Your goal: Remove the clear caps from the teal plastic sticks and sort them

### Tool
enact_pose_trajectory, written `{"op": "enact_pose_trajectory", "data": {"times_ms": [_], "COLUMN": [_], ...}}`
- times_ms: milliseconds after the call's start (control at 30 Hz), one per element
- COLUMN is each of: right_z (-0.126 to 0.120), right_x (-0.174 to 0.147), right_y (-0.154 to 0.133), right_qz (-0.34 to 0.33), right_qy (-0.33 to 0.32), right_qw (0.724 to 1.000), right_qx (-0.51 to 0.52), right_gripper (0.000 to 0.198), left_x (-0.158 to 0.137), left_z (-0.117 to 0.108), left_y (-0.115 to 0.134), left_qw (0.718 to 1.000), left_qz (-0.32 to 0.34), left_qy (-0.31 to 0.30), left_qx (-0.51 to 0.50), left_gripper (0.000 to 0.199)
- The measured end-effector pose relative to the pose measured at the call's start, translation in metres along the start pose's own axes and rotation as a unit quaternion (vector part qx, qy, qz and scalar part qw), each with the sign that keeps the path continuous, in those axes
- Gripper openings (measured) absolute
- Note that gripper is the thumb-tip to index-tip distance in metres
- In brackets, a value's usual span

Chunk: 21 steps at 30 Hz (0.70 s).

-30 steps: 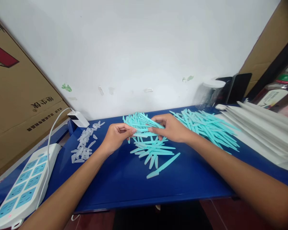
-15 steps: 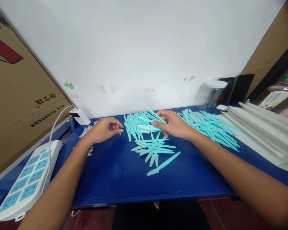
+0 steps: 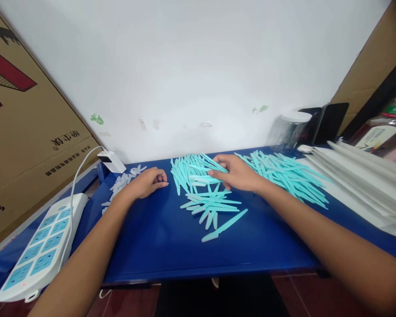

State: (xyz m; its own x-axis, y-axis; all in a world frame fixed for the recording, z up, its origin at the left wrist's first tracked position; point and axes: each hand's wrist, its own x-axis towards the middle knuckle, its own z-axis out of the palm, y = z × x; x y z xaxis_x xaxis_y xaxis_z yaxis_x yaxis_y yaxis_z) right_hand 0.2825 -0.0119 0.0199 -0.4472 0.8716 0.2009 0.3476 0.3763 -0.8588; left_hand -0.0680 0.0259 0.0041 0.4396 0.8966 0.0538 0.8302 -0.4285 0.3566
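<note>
My right hand (image 3: pixel 232 171) is closed around several slim turquoise eyebrow razors (image 3: pixel 214 161), which fan out to the left from its fingers. Under and beside it lies a pile of the same razors (image 3: pixel 183 169), with a looser cluster (image 3: pixel 211 204) in front. One single razor (image 3: pixel 224 226) rests apart, nearest the table's front edge. To the left of the pile is my left hand (image 3: pixel 152 182), its fingers curled in and the thumb against them. Whatever it may hold is hidden. Small translucent whitish pieces (image 3: pixel 120 181) lie scattered just left of this hand.
Another heap of turquoise razors (image 3: pixel 287 176) is right of my right hand, beside stacked white sheets or envelopes (image 3: pixel 356 185). A lidded clear jar (image 3: pixel 290 130) stands by the wall. At left are a power strip (image 3: pixel 44 246), a white plugged-in device (image 3: pixel 112 161) and a cardboard box (image 3: pixel 29 114).
My left hand has drawn slightly left and its fingers have curled in more. My right hand, still holding razors, has dipped a little towards the pile. More translucent pieces show.
</note>
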Motion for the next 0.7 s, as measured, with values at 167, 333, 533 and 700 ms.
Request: {"op": "enact_pose_trajectory", "data": {"times_ms": [167, 333, 533, 700], "right_z": [0.001, -0.001, 0.001, 0.002], "right_x": [0.0, 0.0, 0.0, 0.001], "right_y": [-0.002, -0.003, 0.0, 0.001], "right_qz": [0.014, 0.023, 0.01, 0.012], "right_qy": [0.002, 0.003, -0.004, -0.004], "right_qw": [1.0, 1.0, 1.0, 1.0], "right_qx": [-0.001, -0.005, -0.002, 0.012], "right_gripper": [0.025, 0.025, 0.027, 0.031], "left_x": [0.001, 0.001, 0.001, -0.003], "left_z": [0.008, 0.011, 0.004, 0.001], "left_y": [-0.003, 0.002, 0.03, 0.044], "left_qw": [1.0, 0.997, 0.974, 0.946], "left_qz": [-0.002, 0.009, 0.017, 0.016], "left_qy": [0.024, 0.046, 0.067, 0.028], "left_qx": [-0.004, -0.066, -0.213, -0.324], "left_gripper": [0.03, 0.034, 0.053, 0.057]}}
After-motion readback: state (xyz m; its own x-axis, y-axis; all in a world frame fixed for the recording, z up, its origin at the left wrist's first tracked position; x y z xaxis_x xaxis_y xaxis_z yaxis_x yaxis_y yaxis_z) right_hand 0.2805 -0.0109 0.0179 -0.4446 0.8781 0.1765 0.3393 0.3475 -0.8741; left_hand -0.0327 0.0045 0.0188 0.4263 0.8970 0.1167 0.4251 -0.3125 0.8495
